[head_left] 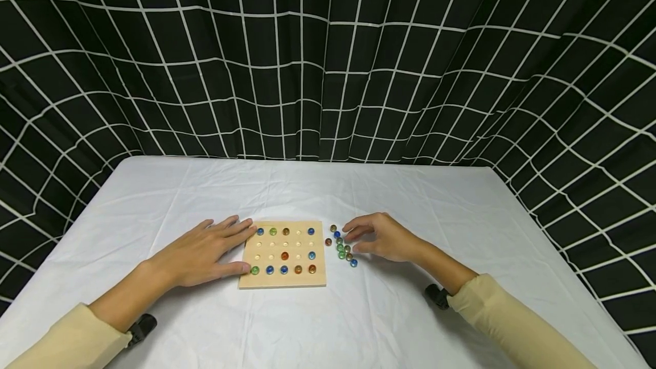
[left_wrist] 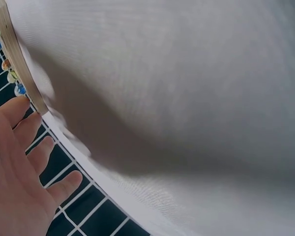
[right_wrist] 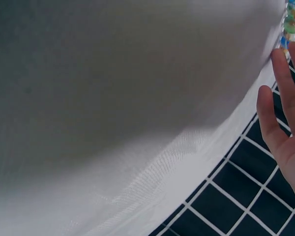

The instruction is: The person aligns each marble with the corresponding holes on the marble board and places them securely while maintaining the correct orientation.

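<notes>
A light wooden board [head_left: 282, 282] with rows of small hollows lies on the table, glass marbles sitting in some of them. My left hand [head_left: 207, 249] is spread at the board's left side, fingertips and thumb touching its edge. In the left wrist view, that hand [left_wrist: 14, 167] has its fingers extended beside the board's edge [left_wrist: 22, 64]. Right of the board lies a loose cluster of green, blue and brown marbles [head_left: 341, 247]. My right hand [head_left: 381, 238] hovers over its right side, fingers loosely bent. The right wrist view shows fingertips close to the marbles [right_wrist: 291, 24]; whether they touch is unclear.
A white cloth [head_left: 205, 323] with faint creases covers the table. Behind and at both sides hangs a black curtain [head_left: 307, 84] with a white grid. Dark wrist devices sit under both sleeves. Some hollows in the board's middle rows hold no marble.
</notes>
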`<state>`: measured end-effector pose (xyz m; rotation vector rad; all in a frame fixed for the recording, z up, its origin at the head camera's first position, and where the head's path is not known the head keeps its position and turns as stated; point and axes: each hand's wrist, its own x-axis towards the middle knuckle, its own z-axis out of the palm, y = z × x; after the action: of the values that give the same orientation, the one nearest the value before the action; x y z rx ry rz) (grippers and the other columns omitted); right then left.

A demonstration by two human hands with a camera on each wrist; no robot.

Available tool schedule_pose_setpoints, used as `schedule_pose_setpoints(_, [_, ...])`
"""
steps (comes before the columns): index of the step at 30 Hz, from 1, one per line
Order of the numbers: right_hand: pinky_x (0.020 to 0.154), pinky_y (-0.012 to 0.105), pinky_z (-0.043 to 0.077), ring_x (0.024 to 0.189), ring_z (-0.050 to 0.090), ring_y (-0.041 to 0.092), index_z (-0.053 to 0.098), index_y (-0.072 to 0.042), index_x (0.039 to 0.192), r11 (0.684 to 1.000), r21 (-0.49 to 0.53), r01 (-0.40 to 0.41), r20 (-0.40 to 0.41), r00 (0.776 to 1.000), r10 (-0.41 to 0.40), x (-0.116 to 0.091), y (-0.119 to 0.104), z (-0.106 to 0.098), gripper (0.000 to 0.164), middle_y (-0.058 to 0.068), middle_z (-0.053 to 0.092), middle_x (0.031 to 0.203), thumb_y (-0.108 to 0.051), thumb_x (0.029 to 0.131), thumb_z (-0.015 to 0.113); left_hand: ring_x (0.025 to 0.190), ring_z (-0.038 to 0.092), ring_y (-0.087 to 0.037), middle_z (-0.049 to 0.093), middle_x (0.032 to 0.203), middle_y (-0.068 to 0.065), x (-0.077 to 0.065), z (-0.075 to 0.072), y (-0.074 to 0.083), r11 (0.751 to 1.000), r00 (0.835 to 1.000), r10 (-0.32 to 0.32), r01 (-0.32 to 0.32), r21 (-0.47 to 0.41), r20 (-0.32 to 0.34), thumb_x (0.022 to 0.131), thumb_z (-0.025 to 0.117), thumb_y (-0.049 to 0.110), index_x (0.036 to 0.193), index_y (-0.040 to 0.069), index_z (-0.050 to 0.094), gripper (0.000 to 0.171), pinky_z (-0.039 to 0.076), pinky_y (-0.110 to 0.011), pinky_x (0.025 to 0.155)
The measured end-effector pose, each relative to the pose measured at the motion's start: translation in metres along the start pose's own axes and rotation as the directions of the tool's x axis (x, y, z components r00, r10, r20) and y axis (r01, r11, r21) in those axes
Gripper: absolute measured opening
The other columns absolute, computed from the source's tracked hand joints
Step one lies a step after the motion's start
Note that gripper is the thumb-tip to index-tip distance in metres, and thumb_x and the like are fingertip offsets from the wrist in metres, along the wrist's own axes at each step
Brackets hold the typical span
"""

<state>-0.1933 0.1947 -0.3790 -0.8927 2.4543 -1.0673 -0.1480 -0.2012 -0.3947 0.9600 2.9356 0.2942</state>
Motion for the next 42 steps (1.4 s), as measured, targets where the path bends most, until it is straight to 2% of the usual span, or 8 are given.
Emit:
schedule_pose_setpoints(8, [0.094,0.045,0.052,0.1,0.07,0.02,0.068,0.0,0.118,1.0,-0.021,-0.006,-0.014,1.0,0.006,0.003,-0.002,0.004,0.034,0.004,0.076,0.099,0.002,0.084,0.075,0.144,0.034,-0.036,0.039,0.157,-0.003,0.001,-0.002,0.001,1.0,1.0,0.008,-0.008,0.002,0.011,0.091,0.044,0.075,0.155,0.02,0.038,0.085,0.028,-0.065,0.109])
schedule_pose_setpoints(14, [0.089,0.045,0.052,0.101,0.068,0.017,0.07,-0.003,0.114,0.996,-0.087,0.007,-0.018,1.0,-0.008,0.004,-0.001,0.006,0.033,-0.003,0.076,0.094,-0.001,0.083,0.078,0.145,0.033,-0.035,0.039,0.157,-0.003,0.001,-0.004,0.0,1.0,0.999,0.007,-0.008,0.012,0.032,0.089,0.043,0.077,0.156,0.021,0.037,0.088,0.028,-0.065,0.109])
schedule_pose_setpoints(27, [0.079,0.036,0.049,0.091,0.069,0.01,0.072,-0.007,0.108,0.988,-0.154,0.007,-0.048,0.999,-0.015,0.008,-0.002,0.012,0.027,-0.007,0.075,0.09,-0.002,0.082,0.079,0.145,0.033,-0.034,0.038,0.158,-0.002,0.001,-0.004,0.0,0.999,0.999,0.015,-0.016,0.041,0.035,0.09,0.042,0.077,0.156,0.02,0.036,0.088,0.026,-0.065,0.111])
schedule_pose_setpoints(37, [0.08,0.038,0.052,0.09,0.067,0.01,0.072,-0.006,0.109,0.983,-0.185,0.005,-0.069,0.997,-0.018,0.008,-0.007,0.011,0.025,-0.006,0.074,0.091,-0.001,0.085,0.076,0.145,0.034,-0.032,0.039,0.157,-0.001,0.001,-0.001,-0.003,0.998,1.0,0.018,-0.019,0.055,0.022,0.089,0.043,0.078,0.155,0.02,0.038,0.088,0.026,-0.064,0.111])
schedule_pose_setpoints(42, [0.083,0.041,0.052,0.091,0.067,0.011,0.071,-0.005,0.112,0.984,-0.175,0.032,-0.097,0.994,-0.05,0.011,-0.01,0.009,0.027,-0.003,0.074,0.094,-0.001,0.086,0.075,0.144,0.035,-0.033,0.039,0.157,-0.002,0.002,0.0,-0.004,0.998,0.999,0.024,-0.026,0.06,0.031,0.089,0.041,0.078,0.155,0.019,0.038,0.088,0.027,-0.065,0.11])
